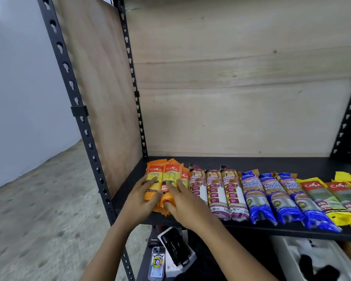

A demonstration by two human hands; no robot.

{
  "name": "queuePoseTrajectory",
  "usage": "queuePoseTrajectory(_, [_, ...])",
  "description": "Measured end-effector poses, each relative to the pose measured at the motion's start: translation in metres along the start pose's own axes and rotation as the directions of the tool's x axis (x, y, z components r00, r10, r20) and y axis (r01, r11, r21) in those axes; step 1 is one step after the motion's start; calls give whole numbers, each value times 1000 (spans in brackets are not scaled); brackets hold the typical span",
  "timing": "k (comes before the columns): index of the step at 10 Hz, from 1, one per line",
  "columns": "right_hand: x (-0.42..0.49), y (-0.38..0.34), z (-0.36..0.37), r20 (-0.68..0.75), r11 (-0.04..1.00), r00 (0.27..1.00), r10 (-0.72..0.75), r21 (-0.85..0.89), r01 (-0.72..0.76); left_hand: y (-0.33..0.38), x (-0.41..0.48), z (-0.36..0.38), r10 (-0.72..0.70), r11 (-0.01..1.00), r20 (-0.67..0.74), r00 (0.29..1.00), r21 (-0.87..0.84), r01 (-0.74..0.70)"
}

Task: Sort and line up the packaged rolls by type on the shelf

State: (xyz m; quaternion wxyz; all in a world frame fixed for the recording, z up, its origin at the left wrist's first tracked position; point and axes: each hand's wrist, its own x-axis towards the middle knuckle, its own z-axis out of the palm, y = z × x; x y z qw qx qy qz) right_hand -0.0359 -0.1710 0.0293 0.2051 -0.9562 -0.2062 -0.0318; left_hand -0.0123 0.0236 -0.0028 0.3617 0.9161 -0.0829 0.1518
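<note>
On the black shelf [272,163] a row of packaged rolls lies side by side. At the left end are three orange rolls [166,175]. Then come three white and maroon drawstring rolls [215,191], three blue singlet-handle rolls [272,197] and yellow rolls [332,197] that run off the right edge. My left hand [139,201] rests on the leftmost orange roll with the fingers spread along it. My right hand [182,201] lies over the middle and right orange rolls, its thumb tucked under their near ends. Both hands press the orange rolls together.
A plywood back panel [241,88] and side panel [101,88] close the shelf bay. Black slotted uprights [73,94] frame it. On the lower shelf lie a phone [156,262], a dark device on a box [175,248] and a white tray [312,258]. Concrete floor lies to the left.
</note>
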Motion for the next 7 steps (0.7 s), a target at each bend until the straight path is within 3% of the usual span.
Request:
queuePoseTrajectory(2, [1, 7, -2, 28, 1000, 999, -28, -10, 28, 0, 1, -3, -17, 999, 30, 999, 28, 16])
queuePoseTrajectory(4, [3, 22, -19, 162, 974, 985, -64, 224, 27, 4, -1, -7, 22, 999, -28, 999, 39, -21])
queuePoseTrajectory(6, [-9, 39, -45, -58, 971, 997, -47, 232, 59, 39, -2, 0, 204, 975, -228, 952, 139, -176])
queuePoseTrajectory(7, [-27, 53, -60, -100, 976, 995, -26, 212, 47, 66, -1, 13, 271, 962, -222, 937, 93, -256])
